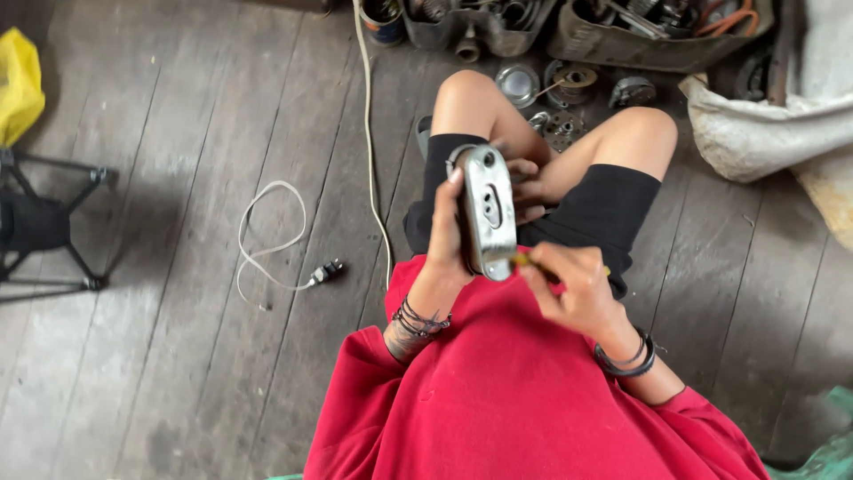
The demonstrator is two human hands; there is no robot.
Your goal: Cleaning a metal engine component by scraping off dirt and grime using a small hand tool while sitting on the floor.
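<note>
- Head view, looking straight down at a seated person in a red top [524, 391] and black shorts [604, 209], knees bent, on a grey plank floor [178, 356].
- The left hand [447, 240] grasps a long, silvery metal casing [488, 212] upright above the lap, fingers wrapped round its left edge; the back of the casing and the fingertips behind it are hidden.
- The right hand [569, 283] is clenched round a thin yellow-handled tool [526, 260], whose tip meets the casing's lower end. Most of the tool is covered by the fingers, so its kind is hard to tell.
- Dark bands circle both wrists.
- A white cable [267, 240] loops on the floor to the left and ends in a dark plug [329, 269]; a second pale cord [369, 133] runs up and out of the top edge.
- Beyond the knees lie round metal parts [569, 84], partly hidden by the legs, and metal trays of parts [622, 36] cut off by the top edge.
- A yellow bag [18, 84] and a black stand [44, 222] are cropped at the left; a pale sack [764, 124] is cropped at the right.
</note>
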